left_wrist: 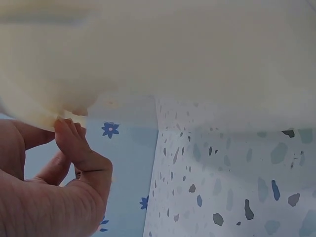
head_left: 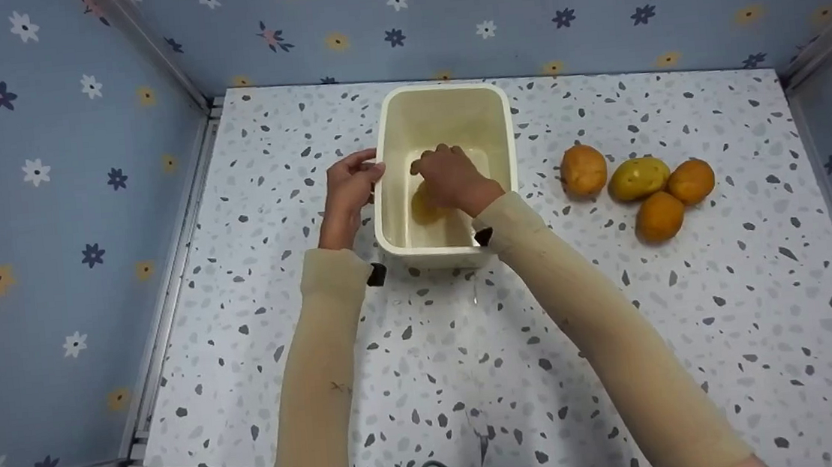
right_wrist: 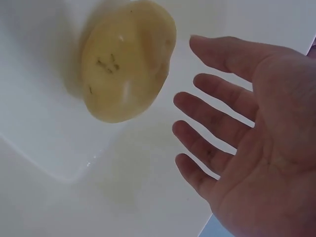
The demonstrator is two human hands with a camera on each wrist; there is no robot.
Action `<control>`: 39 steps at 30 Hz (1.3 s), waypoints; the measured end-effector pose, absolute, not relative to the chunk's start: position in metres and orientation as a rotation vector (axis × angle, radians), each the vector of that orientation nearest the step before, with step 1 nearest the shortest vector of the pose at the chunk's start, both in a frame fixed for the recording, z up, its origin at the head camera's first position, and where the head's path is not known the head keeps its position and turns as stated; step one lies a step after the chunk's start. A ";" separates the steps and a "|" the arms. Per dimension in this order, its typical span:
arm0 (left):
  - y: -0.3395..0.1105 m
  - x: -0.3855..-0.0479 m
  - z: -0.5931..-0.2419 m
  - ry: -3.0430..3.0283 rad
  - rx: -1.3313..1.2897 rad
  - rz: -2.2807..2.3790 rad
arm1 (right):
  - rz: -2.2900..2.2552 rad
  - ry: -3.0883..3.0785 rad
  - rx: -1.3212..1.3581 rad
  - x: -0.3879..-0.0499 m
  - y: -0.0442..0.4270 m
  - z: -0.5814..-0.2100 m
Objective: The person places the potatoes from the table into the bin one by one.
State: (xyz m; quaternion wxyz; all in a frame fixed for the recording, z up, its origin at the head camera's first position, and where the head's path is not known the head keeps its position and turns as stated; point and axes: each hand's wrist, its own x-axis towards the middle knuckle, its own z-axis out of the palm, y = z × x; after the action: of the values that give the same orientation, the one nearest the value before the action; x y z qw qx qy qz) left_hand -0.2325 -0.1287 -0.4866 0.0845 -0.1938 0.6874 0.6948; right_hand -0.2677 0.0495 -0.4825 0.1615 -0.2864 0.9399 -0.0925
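A cream plastic bin (head_left: pixel 441 94) stands on the table, its inside facing up to the head view. My left hand (head_left: pixel 352 189) pinches the bin's left rim between thumb and fingers; the left wrist view shows that hand (left_wrist: pixel 64 173) at the bin's edge. Inside the bin is my right hand (head_left: pixel 450 176). A yellow potato (right_wrist: pixel 126 64) lies in the bin, partly hidden under that hand in the head view. In the right wrist view the right hand's (right_wrist: pixel 247 118) fingers are spread and apart from the potato.
Right of the bin, a yellow-green potato (head_left: pixel 638 178) lies among several orange-brown roundish pieces of produce (head_left: pixel 584 171). The speckled white table (head_left: pixel 429 383) is bordered by blue flowered panels (head_left: pixel 441 5) at the back and sides.
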 end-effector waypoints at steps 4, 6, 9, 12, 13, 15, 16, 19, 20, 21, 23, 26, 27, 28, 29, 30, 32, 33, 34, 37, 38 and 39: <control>-0.128 -0.234 -0.486 2.057 -0.615 2.044 | -0.258 2.732 -0.775 -0.267 0.050 -0.476; -0.128 -0.235 -0.485 2.057 -0.628 2.029 | -0.259 2.760 -0.749 -0.266 0.052 -0.471; -0.128 -0.235 -0.485 2.064 -0.623 2.014 | -0.286 2.812 -0.724 -0.263 0.054 -0.458; -0.129 -0.235 -0.485 2.068 -0.616 2.013 | -0.339 2.855 -0.715 -0.258 0.057 -0.443; -0.130 -0.235 -0.485 2.068 -0.614 2.013 | -0.356 2.866 -0.711 -0.257 0.058 -0.439; -0.129 -0.235 -0.485 2.068 -0.612 2.012 | -0.389 2.887 -0.703 -0.254 0.062 -0.431; -0.129 -0.235 -0.485 2.068 -0.612 2.011 | -0.404 2.896 -0.699 -0.252 0.064 -0.427; -0.129 -0.235 -0.485 2.073 -0.616 2.002 | -0.454 2.918 -0.682 -0.248 0.073 -0.420; -0.128 -0.235 -0.485 2.078 -0.615 1.997 | -0.473 2.925 -0.677 -0.247 0.078 -0.419; -0.128 -0.235 -0.485 2.076 -0.616 1.997 | -0.492 2.931 -0.668 -0.246 0.082 -0.418; -0.128 -0.235 -0.485 2.074 -0.612 2.005 | -0.532 2.949 -0.643 -0.245 0.092 -0.418; -0.127 -0.235 -0.486 2.069 -0.598 2.019 | -0.590 2.985 -0.587 -0.243 0.109 -0.420; -0.127 -0.235 -0.487 2.067 -0.596 2.026 | -0.612 2.996 -0.565 -0.243 0.114 -0.422; -0.127 -0.235 -0.487 2.071 -0.592 2.029 | -0.636 3.005 -0.543 -0.243 0.120 -0.423; -0.127 -0.235 -0.488 2.075 -0.589 2.032 | -0.658 3.011 -0.524 -0.243 0.125 -0.425; -0.127 -0.235 -0.488 2.077 -0.592 2.032 | -0.680 3.016 -0.506 -0.243 0.129 -0.427; -0.127 -0.236 -0.488 2.082 -0.598 2.032 | -0.726 3.028 -0.478 -0.243 0.138 -0.430; -0.127 -0.236 -0.488 2.079 -0.604 2.035 | -0.746 3.036 -0.466 -0.243 0.142 -0.432; -0.127 -0.236 -0.488 2.078 -0.609 2.035 | -0.769 3.044 -0.456 -0.243 0.146 -0.435; -0.128 -0.236 -0.487 2.060 -0.624 2.028 | -0.831 3.076 -0.422 -0.242 0.158 -0.442; -0.128 -0.236 -0.486 2.053 -0.628 2.026 | -0.846 3.086 -0.404 -0.241 0.162 -0.444; -0.128 -0.236 -0.486 2.048 -0.630 2.021 | -0.860 3.093 -0.384 -0.241 0.167 -0.447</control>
State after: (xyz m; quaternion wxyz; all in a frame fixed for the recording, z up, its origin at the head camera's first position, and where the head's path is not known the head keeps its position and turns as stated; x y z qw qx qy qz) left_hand -0.2357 -0.1277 -0.4861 0.0978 -0.2130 0.6919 0.6829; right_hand -0.2411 0.1670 -0.4468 -0.0457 -0.1186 0.9556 -0.2658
